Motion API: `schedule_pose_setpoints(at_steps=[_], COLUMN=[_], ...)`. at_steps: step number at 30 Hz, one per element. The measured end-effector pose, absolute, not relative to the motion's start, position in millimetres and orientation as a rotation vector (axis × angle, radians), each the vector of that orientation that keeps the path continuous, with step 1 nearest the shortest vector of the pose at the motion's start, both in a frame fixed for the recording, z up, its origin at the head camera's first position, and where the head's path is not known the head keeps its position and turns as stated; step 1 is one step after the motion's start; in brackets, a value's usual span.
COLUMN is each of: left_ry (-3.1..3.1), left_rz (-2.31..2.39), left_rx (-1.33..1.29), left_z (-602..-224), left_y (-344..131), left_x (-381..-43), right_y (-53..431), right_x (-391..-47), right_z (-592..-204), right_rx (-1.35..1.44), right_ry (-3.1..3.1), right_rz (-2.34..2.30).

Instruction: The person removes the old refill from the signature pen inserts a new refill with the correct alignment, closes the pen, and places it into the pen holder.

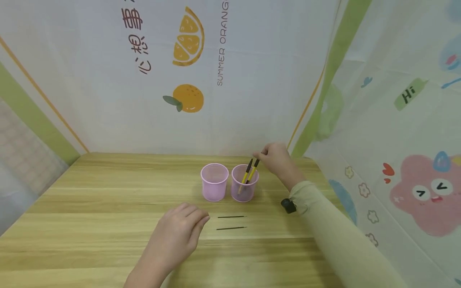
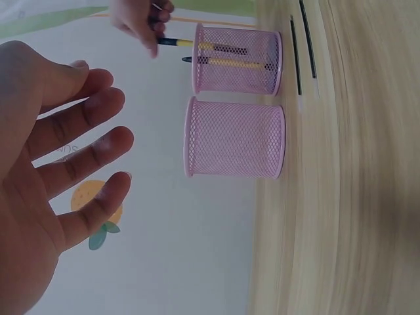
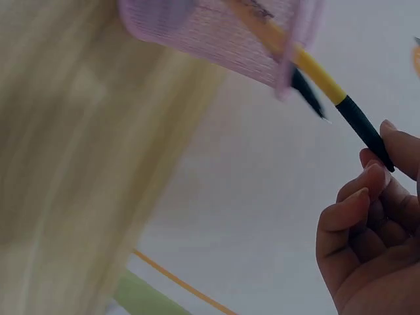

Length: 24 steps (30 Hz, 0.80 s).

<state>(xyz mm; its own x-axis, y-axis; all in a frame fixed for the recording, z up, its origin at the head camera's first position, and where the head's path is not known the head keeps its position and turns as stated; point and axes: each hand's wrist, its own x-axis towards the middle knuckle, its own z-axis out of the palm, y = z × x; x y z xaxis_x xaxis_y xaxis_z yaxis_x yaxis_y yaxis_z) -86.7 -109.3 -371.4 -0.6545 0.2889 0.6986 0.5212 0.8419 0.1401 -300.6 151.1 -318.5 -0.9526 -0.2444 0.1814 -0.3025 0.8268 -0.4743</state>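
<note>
My right hand (image 1: pixel 276 161) pinches the black end of a yellow-and-black pen (image 3: pixel 357 123) between thumb and forefinger. The pen's lower part is inside the right-hand pink mesh pen cup (image 1: pixel 236 195). A second yellow-and-black pen (image 1: pixel 247 170) leans in the same cup, beside the held one. My left hand (image 1: pixel 179 227) hovers above the table in front of the cups, its fingers loosely bent and holding nothing, as the left wrist view shows. Just right of it lie two thin black sticks with pale tips, like pen refills: a farther stick (image 1: pixel 231 217) and a nearer stick (image 1: pixel 230 228).
Another pink mesh cup (image 1: pixel 214 192) stands close to the left of the one with pens; no contents show through its mesh. Both are on a wood-grain table (image 1: pixel 108 208). A printed white curtain (image 1: pixel 252 120) hangs behind, and another cloth borders the right side.
</note>
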Motion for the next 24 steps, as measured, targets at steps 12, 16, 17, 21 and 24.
schedule_pose_setpoints(at_steps=[12, 16, 17, 21, 24], left_ry=[-2.347, -2.347, -2.344, -2.334, -2.329], left_rz=[-0.43, -0.432, -0.435, -0.439, -0.443], left_rx=[-0.578, -0.581, -0.583, -0.589, -0.587], left_z=[-373.0, -374.2, -374.2, -373.2, -372.2], left_y=[-108.1, -107.1, -106.8, -106.4, -105.9], left_x=[-85.8, -86.0, -86.0, -86.1, -87.1], right_y=[148.5, 148.8, 148.9, 149.7, 151.3], right_x=[-305.2, -305.2, -304.7, -303.0, -301.2], right_z=[-350.1, -350.2, -350.0, -349.1, -347.4], right_rx=[0.33, 0.301, 0.296, 0.294, 0.295], right_ry=[-2.983, -3.007, -3.008, -3.017, -3.02], right_rz=[0.84, 0.835, 0.836, 0.834, 0.83])
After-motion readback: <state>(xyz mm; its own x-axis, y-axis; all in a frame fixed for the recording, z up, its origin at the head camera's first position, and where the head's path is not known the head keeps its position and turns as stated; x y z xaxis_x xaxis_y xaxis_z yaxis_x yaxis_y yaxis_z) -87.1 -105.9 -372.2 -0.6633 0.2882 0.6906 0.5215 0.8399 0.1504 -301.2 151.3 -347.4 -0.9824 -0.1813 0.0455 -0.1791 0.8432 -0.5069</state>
